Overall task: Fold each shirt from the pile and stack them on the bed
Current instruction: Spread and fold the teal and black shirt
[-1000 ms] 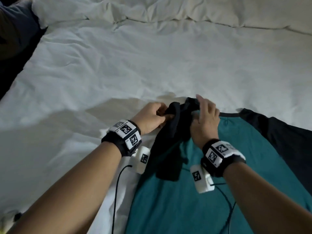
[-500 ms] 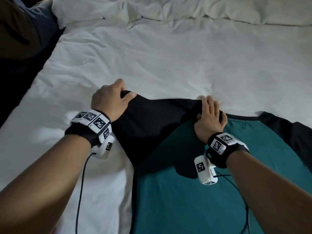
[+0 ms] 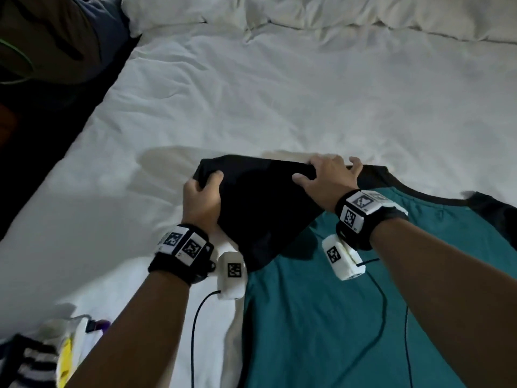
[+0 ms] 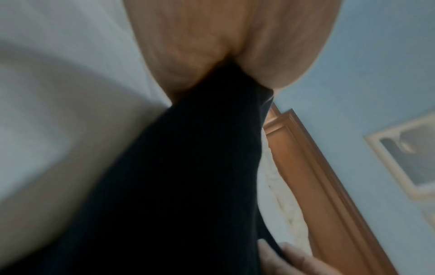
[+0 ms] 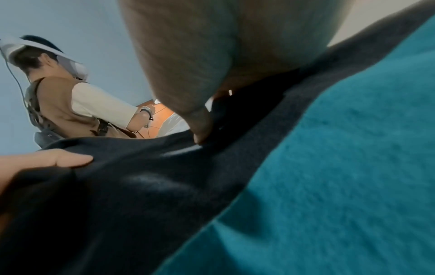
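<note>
A teal shirt [image 3: 349, 317] with black sleeves lies on the white bed [image 3: 279, 93]. Its left black sleeve [image 3: 260, 200] is lifted off the sheet and stretched between both hands. My left hand [image 3: 202, 197] grips the sleeve's cuff end, thumb on top. My right hand [image 3: 328, 176] pinches the sleeve near the shoulder seam, fingers curled over its far edge. In the left wrist view the black sleeve [image 4: 188, 176] runs out from under the palm. The right wrist view shows the black sleeve [image 5: 141, 186] beside the teal body [image 5: 341, 167]. The other black sleeve [image 3: 492, 211] lies flat at the right.
Rumpled pillows or duvet [image 3: 335, 15] line the head of the bed. A dark pile of clothes [image 3: 56, 32] sits at the top left, past the bed's edge. Striped and yellow items [image 3: 47, 357] lie at the bottom left. Another person [image 5: 70, 104] stands in the background.
My left hand has come back to the right and lifted the sleeve's end off the sheet. My right hand moved a little right along the shoulder. The view shifted.
</note>
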Demonstrator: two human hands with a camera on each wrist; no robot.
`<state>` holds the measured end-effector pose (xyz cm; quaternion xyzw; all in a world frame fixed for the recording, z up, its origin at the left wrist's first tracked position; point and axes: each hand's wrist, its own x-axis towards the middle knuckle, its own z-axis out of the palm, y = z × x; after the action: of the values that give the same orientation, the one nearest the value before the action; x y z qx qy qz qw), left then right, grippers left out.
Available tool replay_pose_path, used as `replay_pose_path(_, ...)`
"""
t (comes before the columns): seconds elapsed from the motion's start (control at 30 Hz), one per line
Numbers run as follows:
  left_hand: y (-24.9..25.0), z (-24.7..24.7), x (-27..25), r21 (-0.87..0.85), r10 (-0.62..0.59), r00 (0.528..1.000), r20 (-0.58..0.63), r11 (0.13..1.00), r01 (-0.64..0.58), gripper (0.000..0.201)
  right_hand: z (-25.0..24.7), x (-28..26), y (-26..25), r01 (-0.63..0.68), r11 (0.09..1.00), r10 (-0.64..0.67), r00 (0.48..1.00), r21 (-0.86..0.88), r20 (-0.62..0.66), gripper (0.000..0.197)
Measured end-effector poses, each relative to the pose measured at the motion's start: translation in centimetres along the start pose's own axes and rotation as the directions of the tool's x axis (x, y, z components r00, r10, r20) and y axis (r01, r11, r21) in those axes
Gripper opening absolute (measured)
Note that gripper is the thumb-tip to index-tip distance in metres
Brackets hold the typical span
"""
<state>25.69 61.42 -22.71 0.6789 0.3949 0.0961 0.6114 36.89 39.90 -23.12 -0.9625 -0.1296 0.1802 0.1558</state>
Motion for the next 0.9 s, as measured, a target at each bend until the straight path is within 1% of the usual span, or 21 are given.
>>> replay_pose_path(0.07,0.5,0.7,0.8,-0.124,0.016,1.0,-0.003,0.992,-0.017,0.016,-0.2,0.6,-0.6,0.022,1.0,-0.022,1.0,-0.001,0.006,0.025)
replay_pose_path(0.1,0.8,0.9,1.2,-0.121,0.049,0.999,-0.008,0.991,-0.05,0.016,-0.2,0.8,-0.8,0.022,0.999,-0.022,1.0,0.033,-0.006,0.021)
replay_pose_path(0.13,1.1,0.9,1.7,-0.054,0.08,0.996,-0.034,0.995,-0.082,0.018,-0.2,0.9,-0.9,0.018,0.995,-0.015,0.999,0.095,-0.035,0.015)
replay_pose_path(0.17,1.5,0.7,2.1,0.045,0.1,0.993,-0.064,0.994,-0.097,0.025,-0.1,1.0,-0.9,0.005,0.986,0.008,0.997,0.169,-0.075,0.009)
replay_pose_path(0.2,1.8,0.3,2.5,0.15,0.077,0.994,-0.079,0.987,-0.065,0.035,-0.1,1.1,-0.8,-0.014,0.971,0.043,0.992,0.238,-0.117,0.004)
replay_pose_path(0.23,1.9,-0.3,2.8,0.242,0.022,0.997,-0.073,0.97,-0.004,0.046,-0.1,1.2,-0.8,-0.035,0.958,0.081,0.985,0.286,-0.151,0.005)
replay_pose_path(0.3,1.9,-1.9,3.0,0.38,-0.14,0.99,0.0,0.916,0.13,0.066,0.2,1.3,-0.8,-0.061,0.951,0.116,0.98,0.303,-0.164,0.011)
replay_pose_path(0.33,1.4,-2.7,3.2,0.43,-0.197,0.979,0.058,0.89,0.154,0.069,0.5,1.3,-0.8,-0.052,0.96,0.096,0.984,0.277,-0.151,0.012)
replay_pose_path(0.37,0.6,-3.3,3.5,0.465,-0.214,0.971,0.109,0.874,0.141,0.062,0.7,1.3,-0.9,-0.027,0.973,0.058,0.99,0.228,-0.13,0.016)
replay_pose_path(0.4,-0.1,-3.7,3.5,0.483,-0.192,0.971,0.146,0.87,0.1,0.049,0.9,1.3,-1.1,0.009,0.985,0.01,0.994,0.171,-0.111,0.019)
replay_pose_path(0.43,-0.4,-4.0,3.5,0.503,-0.144,0.978,0.149,0.863,0.05,0.036,1.1,1.5,-1.3,0.044,0.992,-0.032,0.994,0.119,-0.102,0.019)
replay_pose_path(0.5,-1.0,-4.1,3.6,0.511,0.01,0.997,0.072,0.858,-0.046,0.024,1.2,2.0,-2.0,0.082,0.993,-0.069,0.987,0.084,-0.142,0.013)
replay_pose_path(0.57,-1.1,-3.8,3.2,0.534,0.16,0.986,-0.045,0.838,-0.111,0.021,1.3,2.4,-2.5,0.057,0.994,-0.036,0.977,0.092,-0.208,0.011)
replay_pose_path(0.6,-1.3,-3.6,3.0,0.556,0.201,0.976,-0.082,0.822,-0.122,0.024,1.5,2.4,-2.7,0.03,0.996,-0.01,0.974,0.086,-0.228,0.011)
replay_pose_path(0.63,-1.4,-3.6,2.7,0.574,0.196,0.975,-0.102,0.812,-0.103,0.031,1.8,2.3,-2.7,0.008,0.997,0.01,0.97,0.072,-0.243,0.013)
replay_pose_path(0.7,-1.4,-3.9,2.0,0.616,0.08,0.992,-0.097,0.788,-0.004,0.048,2.6,1.1,-2.6,-0.007,0.999,0.02,0.959,0.048,-0.283,0.024)
replay_pose_path(0.73,-1.4,-4.1,1.7,0.641,0.027,0.998,-0.064,0.767,0.02,0.05,2.9,0.0,-2.6,-0.007,0.998,0.024,0.95,0.056,-0.312,0.032)
replay_pose_path(0.77,-1.4,-4.3,1.5,0.663,0.008,1.0,-0.02,0.749,0.008,0.045,3.2,-1.3,-2.6,-0.006,0.997,0.03,0.943,0.074,-0.332,0.04)
replay_pose_path(0.8,-1.5,-4.4,1.2,0.681,0.027,1.0,0.011,0.732,-0.027,0.036,3.5,-3.1,-2.6,-0.006,0.996,0.038,0.941,0.094,-0.335,0.047)
replay_pose_path(0.83,-1.6,-4.6,1.0,0.696,0.077,0.997,0.013,0.715,-0.064,0.028,4.1,-5.2,-2.5,-0.011,0.994,0.046,0.947,0.113,-0.319,0.052)
replay_pose_path(0.9,-1.7,-4.8,0.5,0.709,0.19,0.98,-0.061,0.699,-0.091,0.023,5.6,-10.0,-1.9,-0.016,0.993,0.046,0.966,0.119,-0.254,0.058)
